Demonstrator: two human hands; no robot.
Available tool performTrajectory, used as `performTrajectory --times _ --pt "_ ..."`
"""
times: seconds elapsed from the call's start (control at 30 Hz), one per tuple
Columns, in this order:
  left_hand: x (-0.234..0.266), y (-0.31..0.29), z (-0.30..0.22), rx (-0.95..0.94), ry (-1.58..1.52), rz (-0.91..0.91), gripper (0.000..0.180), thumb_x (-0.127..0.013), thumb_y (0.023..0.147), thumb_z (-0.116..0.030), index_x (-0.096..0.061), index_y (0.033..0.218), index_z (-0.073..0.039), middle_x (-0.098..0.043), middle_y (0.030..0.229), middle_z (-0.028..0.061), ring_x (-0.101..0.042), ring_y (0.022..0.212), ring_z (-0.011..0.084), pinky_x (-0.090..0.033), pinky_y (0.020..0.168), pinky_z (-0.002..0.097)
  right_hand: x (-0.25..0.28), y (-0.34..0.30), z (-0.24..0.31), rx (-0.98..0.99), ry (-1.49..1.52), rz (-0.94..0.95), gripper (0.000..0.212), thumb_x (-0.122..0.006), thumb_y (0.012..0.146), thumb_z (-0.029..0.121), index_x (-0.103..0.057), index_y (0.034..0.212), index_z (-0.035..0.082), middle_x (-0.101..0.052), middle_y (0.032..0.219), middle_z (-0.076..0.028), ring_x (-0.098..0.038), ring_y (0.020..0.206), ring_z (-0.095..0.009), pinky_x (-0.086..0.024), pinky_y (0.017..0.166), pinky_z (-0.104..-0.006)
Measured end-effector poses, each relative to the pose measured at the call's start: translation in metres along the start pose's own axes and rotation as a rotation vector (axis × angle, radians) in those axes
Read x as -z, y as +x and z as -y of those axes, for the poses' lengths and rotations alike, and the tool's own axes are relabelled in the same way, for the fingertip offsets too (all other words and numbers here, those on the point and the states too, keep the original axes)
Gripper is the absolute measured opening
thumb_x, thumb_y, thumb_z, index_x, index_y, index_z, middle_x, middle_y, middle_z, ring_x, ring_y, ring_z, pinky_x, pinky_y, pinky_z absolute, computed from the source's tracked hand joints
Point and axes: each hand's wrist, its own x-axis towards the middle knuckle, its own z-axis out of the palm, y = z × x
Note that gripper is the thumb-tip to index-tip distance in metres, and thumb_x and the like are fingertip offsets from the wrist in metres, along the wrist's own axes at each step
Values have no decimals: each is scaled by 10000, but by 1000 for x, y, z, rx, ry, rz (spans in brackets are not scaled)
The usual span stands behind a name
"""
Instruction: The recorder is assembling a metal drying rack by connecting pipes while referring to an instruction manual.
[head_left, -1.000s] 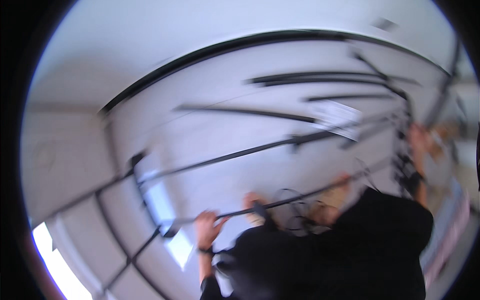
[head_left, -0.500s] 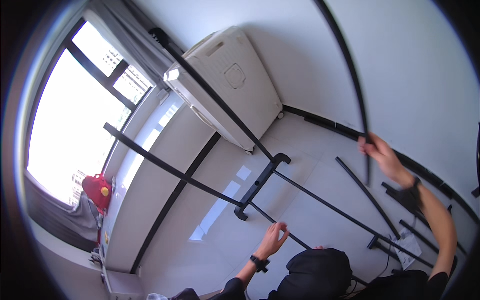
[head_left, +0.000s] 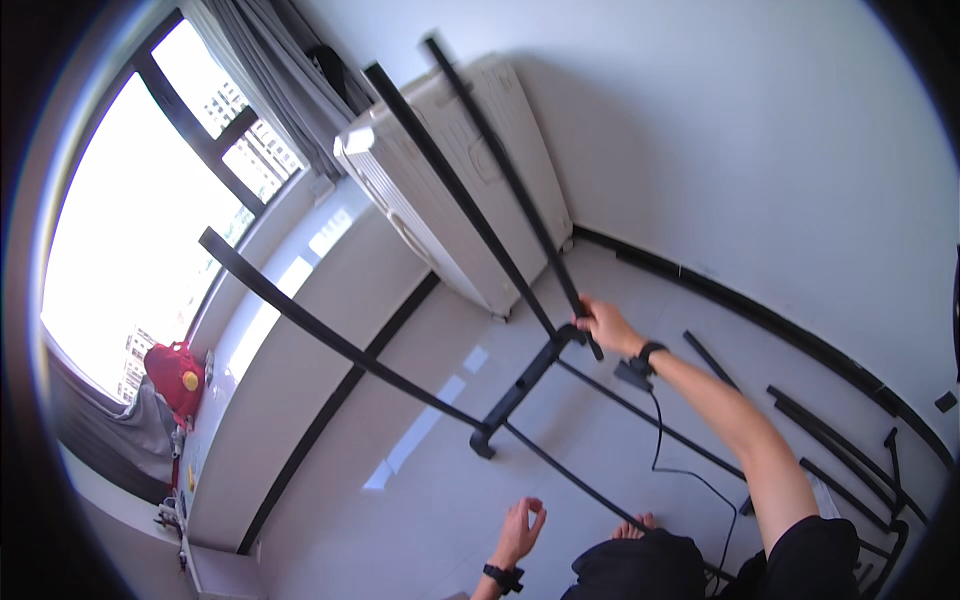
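A black metal pole (head_left: 507, 170) is in my right hand (head_left: 608, 328), fingers wrapped near its lower end. It slants up to the left, beside the right upright tube (head_left: 450, 185) of a black frame. The frame's footed crossbar (head_left: 522, 385) lies on the floor, with a second upright tube (head_left: 320, 335) rising from its left side. Two thin rails (head_left: 575, 475) run from the crossbar toward me. My left hand (head_left: 517, 530) hovers left of the nearer rail, holding nothing, its fingers loosely curled and apart.
A large white suitcase (head_left: 470, 200) stands against the far wall, behind the poles. Several loose black tubes (head_left: 835, 440) lie on the floor at the right. A thin cable (head_left: 690, 475) hangs from my right wrist. A red bag (head_left: 175, 380) sits on the window ledge.
My right hand has carried the pole left, from near the right wall to beside the frame's right upright. My left hand has moved slightly down and away from the rail.
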Motion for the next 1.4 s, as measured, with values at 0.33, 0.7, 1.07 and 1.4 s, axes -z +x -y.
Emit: performTrajectory --times 0.33,0.7,1.07,1.4 --pt "-26 43 -51 -231 -107 232 264 -688 889 -141 -553 1086 -28 -633 1001 135 -592 983 337 -443 909 407 68 -55 65 -176 -112 53 475 -621 940 173 -491 1349 -32 -651 1120 -256 -638 1033 -365 -489 892 -425" --pt "-157 85 60 -658 515 481 144 -582 898 -225 -664 967 -129 -594 747 47 -583 738 288 -451 754 437 376 -349 211 -330 -571 -318 297 -616 900 51 -452 1135 -29 -682 1028 -141 -704 1009 -194 -532 818 -328" --pt "-185 66 -18 -563 677 610 96 -568 896 -191 -639 896 -125 -571 727 70 -564 721 296 -434 721 447 467 -800 380 -261 -446 -1486 36 -489 897 76 -476 917 48 -465 743 -20 -438 636 -124 -390 617 -283" --pt "-208 32 -115 -553 744 753 96 -556 895 -160 -616 831 -122 -551 710 90 -546 705 303 -418 692 456 516 -908 332 43 -365 -1654 471 -523 986 159 -291 577 122 -266 502 20 -246 440 -107 -258 502 -305"
